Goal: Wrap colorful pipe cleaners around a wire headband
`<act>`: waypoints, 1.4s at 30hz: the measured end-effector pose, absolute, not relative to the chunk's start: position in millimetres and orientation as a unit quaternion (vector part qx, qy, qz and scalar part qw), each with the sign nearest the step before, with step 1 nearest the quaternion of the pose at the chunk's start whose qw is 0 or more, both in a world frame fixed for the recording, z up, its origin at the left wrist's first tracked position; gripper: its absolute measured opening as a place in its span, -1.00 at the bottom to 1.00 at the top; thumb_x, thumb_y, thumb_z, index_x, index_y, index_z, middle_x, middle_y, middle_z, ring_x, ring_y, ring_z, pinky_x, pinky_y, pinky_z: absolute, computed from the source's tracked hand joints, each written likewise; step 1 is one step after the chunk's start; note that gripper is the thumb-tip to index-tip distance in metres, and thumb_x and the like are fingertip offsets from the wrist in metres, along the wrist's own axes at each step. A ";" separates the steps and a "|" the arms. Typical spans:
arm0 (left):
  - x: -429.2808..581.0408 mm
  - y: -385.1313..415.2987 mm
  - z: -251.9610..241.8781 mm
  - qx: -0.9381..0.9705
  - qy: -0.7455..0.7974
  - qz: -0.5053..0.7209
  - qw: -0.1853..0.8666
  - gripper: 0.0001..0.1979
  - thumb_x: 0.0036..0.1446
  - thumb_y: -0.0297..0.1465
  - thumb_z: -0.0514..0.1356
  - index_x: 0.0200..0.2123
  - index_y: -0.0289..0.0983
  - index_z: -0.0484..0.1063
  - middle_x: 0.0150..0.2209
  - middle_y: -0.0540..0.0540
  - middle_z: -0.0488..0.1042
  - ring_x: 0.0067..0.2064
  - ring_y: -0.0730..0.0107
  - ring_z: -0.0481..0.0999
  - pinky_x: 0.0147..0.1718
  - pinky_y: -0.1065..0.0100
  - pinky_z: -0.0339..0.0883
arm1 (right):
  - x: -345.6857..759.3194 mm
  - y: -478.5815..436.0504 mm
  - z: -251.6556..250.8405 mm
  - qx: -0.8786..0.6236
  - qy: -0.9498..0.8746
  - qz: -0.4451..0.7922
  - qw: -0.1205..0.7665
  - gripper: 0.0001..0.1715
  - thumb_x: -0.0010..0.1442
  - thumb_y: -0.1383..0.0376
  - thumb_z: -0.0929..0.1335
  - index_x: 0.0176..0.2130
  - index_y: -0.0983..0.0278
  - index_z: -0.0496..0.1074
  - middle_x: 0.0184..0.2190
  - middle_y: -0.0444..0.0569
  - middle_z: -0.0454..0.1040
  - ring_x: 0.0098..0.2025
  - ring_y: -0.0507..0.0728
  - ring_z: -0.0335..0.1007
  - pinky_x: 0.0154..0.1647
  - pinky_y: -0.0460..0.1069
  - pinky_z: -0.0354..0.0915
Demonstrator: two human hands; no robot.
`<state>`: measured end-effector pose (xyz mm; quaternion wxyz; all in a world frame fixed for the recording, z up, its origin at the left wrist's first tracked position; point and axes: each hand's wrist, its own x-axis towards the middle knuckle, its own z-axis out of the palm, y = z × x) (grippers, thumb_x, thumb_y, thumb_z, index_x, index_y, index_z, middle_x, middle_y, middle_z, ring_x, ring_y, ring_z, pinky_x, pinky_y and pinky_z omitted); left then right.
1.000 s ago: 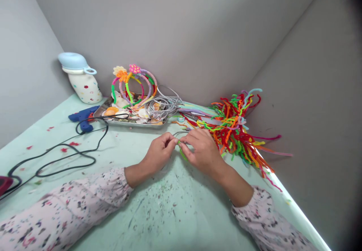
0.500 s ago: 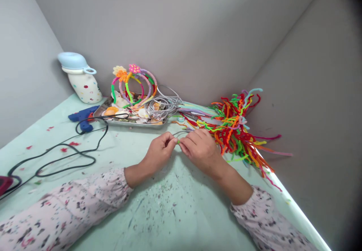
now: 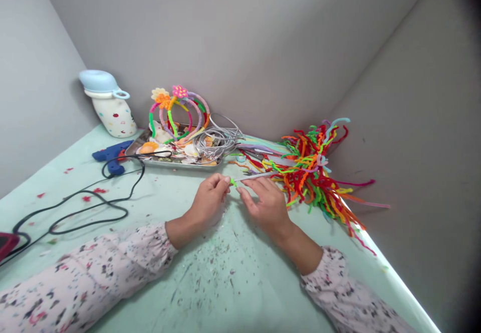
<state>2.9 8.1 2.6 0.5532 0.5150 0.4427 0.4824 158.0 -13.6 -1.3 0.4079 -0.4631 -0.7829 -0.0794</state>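
My left hand (image 3: 208,202) pinches the near end of a thin grey band (image 3: 252,176) where a bit of green pipe cleaner (image 3: 233,182) is wound on. My right hand (image 3: 265,204) lies beside it with fingers bent, its fingertips touching the band and the green piece. The band runs rightward from my hands towards a heap of coloured pipe cleaners (image 3: 313,173). Both hands rest low over the pale green table (image 3: 210,283).
A metal tray (image 3: 176,160) at the back holds decorated hairbands (image 3: 178,112), shells and grey bands. A blue glue gun (image 3: 110,155) with a black cord (image 3: 90,198) lies left. A spotted bottle (image 3: 108,105) stands in the corner. Grey walls close in behind and right.
My hands have drawn slightly apart. The grey band now shows stretched out to the right, and the green piece is visible at its end between my fingertips.
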 end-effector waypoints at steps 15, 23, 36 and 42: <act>2.1 7.1 -3.0 0.557 0.413 0.430 0.578 -0.70 0.15 -0.19 0.09 -0.51 -0.27 0.24 -0.62 0.11 0.14 -0.59 0.55 0.09 -0.60 0.45 -0.04 | 154.4 -11.1 -3.7 -0.482 -0.729 0.115 0.473 -0.87 0.14 0.37 0.35 -0.30 0.23 0.52 -0.29 -0.05 0.59 -0.21 0.12 0.50 -0.12 0.02 0.37; 3.2 6.6 4.1 0.552 0.424 0.422 0.580 -0.65 0.12 -0.16 0.11 -0.56 -0.28 0.26 -0.64 0.10 0.11 -0.60 0.55 0.02 -0.61 0.41 -0.12 | 154.8 -10.5 -3.2 -0.473 -0.733 0.105 0.478 -0.84 0.13 0.39 0.35 -0.28 0.21 0.53 -0.30 -0.08 0.60 -0.21 0.12 0.49 -0.13 0.02 0.37; 5.8 4.8 -0.9 0.481 0.388 0.424 0.662 -0.67 0.07 -0.16 0.19 -0.53 -0.31 0.33 -0.58 0.07 0.20 -0.59 0.59 0.04 -0.62 0.44 -0.15 | 160.6 -9.6 -5.7 -0.459 -0.757 0.041 0.462 -0.86 0.20 0.36 0.32 -0.28 0.21 0.50 -0.29 -0.05 0.56 -0.20 0.13 0.45 -0.12 0.03 0.33; 6.5 3.5 0.3 0.473 0.371 0.414 0.684 -0.69 0.08 -0.19 0.19 -0.52 -0.31 0.32 -0.56 0.06 0.21 -0.57 0.59 0.07 -0.61 0.45 -0.12 | 161.7 -9.2 -8.2 -0.454 -0.755 0.039 0.471 -0.87 0.21 0.36 0.30 -0.30 0.21 0.47 -0.30 -0.05 0.53 -0.20 0.12 0.43 -0.14 0.03 0.31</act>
